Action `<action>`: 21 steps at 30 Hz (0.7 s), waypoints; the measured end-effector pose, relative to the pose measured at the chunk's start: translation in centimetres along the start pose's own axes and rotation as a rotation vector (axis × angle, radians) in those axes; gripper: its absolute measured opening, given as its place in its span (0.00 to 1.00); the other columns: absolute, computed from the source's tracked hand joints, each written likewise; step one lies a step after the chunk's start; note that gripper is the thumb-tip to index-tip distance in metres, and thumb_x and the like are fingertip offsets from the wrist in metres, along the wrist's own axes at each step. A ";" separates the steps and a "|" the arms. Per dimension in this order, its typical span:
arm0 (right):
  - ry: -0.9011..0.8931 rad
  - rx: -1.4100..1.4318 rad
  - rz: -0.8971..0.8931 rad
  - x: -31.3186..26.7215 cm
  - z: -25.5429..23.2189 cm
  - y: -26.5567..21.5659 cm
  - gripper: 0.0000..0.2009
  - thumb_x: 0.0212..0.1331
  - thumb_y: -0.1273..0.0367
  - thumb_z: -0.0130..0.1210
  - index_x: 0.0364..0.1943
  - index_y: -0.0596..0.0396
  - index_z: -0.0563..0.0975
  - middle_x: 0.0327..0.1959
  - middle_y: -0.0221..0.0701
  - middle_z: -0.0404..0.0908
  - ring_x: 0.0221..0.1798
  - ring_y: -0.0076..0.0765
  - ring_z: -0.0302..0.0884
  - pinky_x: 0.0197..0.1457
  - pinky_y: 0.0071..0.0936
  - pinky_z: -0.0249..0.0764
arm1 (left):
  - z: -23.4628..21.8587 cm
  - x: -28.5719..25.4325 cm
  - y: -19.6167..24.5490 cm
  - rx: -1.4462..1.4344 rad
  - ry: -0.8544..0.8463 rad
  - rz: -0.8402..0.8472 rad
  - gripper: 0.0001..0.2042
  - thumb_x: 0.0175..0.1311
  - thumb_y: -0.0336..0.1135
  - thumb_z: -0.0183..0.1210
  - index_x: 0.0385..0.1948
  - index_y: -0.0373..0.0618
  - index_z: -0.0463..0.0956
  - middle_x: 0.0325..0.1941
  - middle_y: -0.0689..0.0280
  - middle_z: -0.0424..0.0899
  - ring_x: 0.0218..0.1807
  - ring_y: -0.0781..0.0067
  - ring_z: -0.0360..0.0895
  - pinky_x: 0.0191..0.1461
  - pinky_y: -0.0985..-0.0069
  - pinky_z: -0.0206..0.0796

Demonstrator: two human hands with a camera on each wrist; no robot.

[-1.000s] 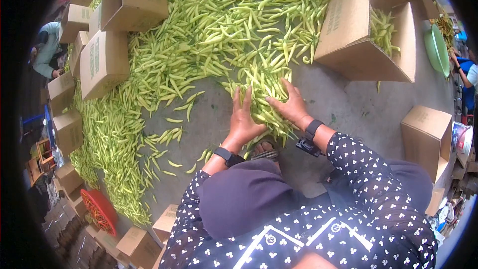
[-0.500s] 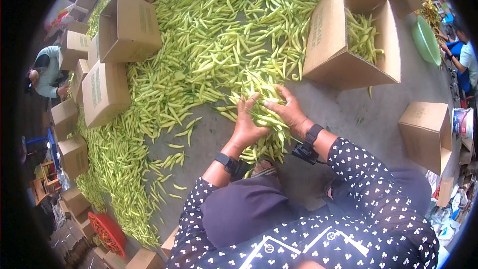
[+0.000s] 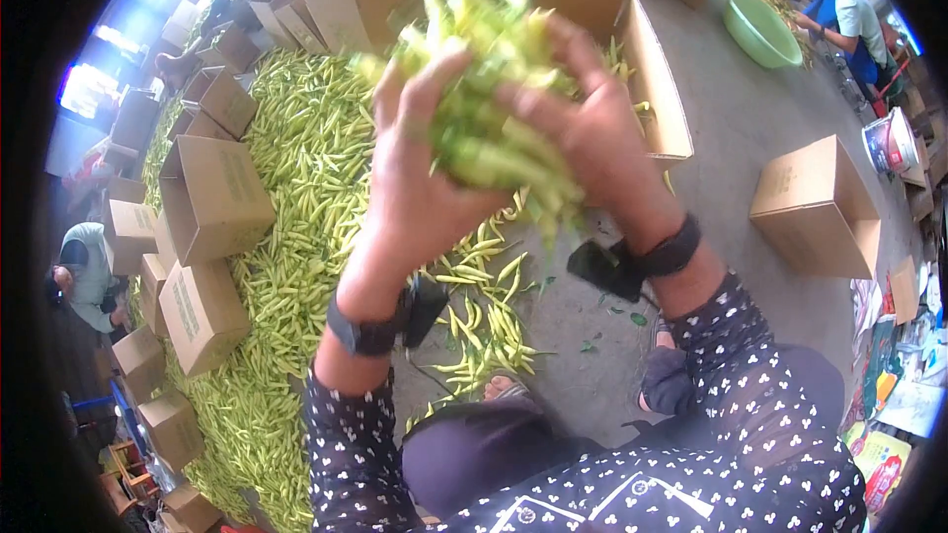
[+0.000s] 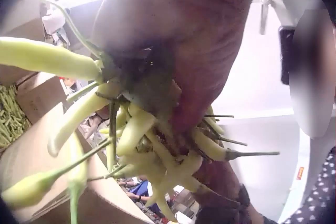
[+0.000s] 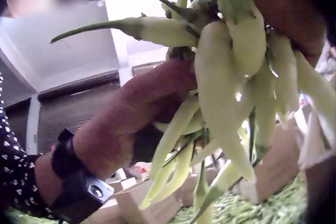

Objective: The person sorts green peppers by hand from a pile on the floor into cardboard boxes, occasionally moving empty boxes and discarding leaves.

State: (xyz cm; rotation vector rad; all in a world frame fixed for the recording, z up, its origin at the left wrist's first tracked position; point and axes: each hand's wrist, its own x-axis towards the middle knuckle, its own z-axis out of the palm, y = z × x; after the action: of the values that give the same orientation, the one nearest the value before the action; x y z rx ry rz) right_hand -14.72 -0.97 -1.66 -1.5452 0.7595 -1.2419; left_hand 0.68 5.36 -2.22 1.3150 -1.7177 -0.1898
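Between both raised hands is a thick bunch of pale green chili peppers [image 3: 494, 99], blurred by motion. My left hand [image 3: 410, 173] grips it from the left and my right hand [image 3: 602, 138] from the right. Stems and pepper tips stick out below the palm in the left wrist view, one long chili pepper [image 4: 47, 59] jutting left. Several peppers [image 5: 223, 77] hang down in the right wrist view. Just beyond the bunch stands an open cardboard box [image 3: 660, 79], partly hidden by the right hand, with some peppers inside. Loose peppers [image 3: 484, 336] lie on the floor below.
A wide heap of peppers [image 3: 306, 197] covers the floor at left, lined with cardboard boxes [image 3: 217, 197]. At right are another open box [image 3: 815, 207], a green basin [image 3: 760, 28] and a white bucket [image 3: 889, 141]. Other people [image 3: 839, 15] work at both sides.
Both hands have lifted the bunch off the floor pile, up and away toward the open box. The head view has shifted, so the boxes appear elsewhere in it.
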 end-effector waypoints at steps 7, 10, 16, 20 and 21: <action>0.096 -0.009 0.264 3.7 -9.0 3.3 0.25 0.61 0.62 0.55 0.58 0.64 0.66 0.50 0.37 0.76 0.48 0.27 0.74 0.49 0.24 0.73 | 7.8 8.2 -1.8 -0.084 -0.233 0.005 0.44 0.43 0.40 0.72 0.66 0.51 0.57 0.62 0.47 0.67 0.65 0.50 0.64 0.65 0.59 0.60; 0.192 -0.200 0.278 3.6 -10.5 4.1 0.23 0.61 0.63 0.54 0.57 0.62 0.68 0.50 0.38 0.75 0.51 0.29 0.72 0.51 0.25 0.71 | 6.6 7.9 -3.1 -0.177 -0.251 -0.113 0.38 0.49 0.41 0.69 0.65 0.50 0.60 0.61 0.48 0.68 0.64 0.55 0.67 0.60 0.64 0.65; 0.170 -0.353 -0.177 -0.1 -3.1 3.2 0.19 0.54 0.69 0.57 0.51 0.59 0.73 0.48 0.38 0.76 0.49 0.33 0.73 0.50 0.29 0.72 | -1.4 -2.4 -13.5 -0.204 0.017 -0.605 0.28 0.53 0.40 0.65 0.56 0.41 0.70 0.60 0.52 0.70 0.59 0.55 0.72 0.54 0.66 0.71; -0.199 -0.351 -0.282 -3.6 4.0 4.4 0.20 0.50 0.74 0.57 0.51 0.60 0.72 0.48 0.41 0.75 0.48 0.41 0.74 0.51 0.31 0.72 | -8.0 -16.3 -21.0 0.477 0.139 -0.853 0.30 0.53 0.44 0.65 0.57 0.38 0.68 0.63 0.47 0.65 0.67 0.50 0.60 0.65 0.59 0.57; -0.259 -0.310 -0.279 -4.0 5.0 5.6 0.21 0.49 0.75 0.56 0.51 0.61 0.71 0.48 0.44 0.74 0.49 0.43 0.74 0.54 0.33 0.71 | -9.4 -19.7 -22.1 0.601 0.171 -0.928 0.32 0.54 0.46 0.64 0.58 0.38 0.67 0.64 0.44 0.62 0.69 0.48 0.56 0.67 0.58 0.53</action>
State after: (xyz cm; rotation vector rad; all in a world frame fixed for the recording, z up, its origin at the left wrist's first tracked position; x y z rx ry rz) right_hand -10.49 2.26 -8.27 -2.0766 0.5999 -1.1260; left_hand 22.38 16.11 -21.70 2.4350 -0.9224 -0.0753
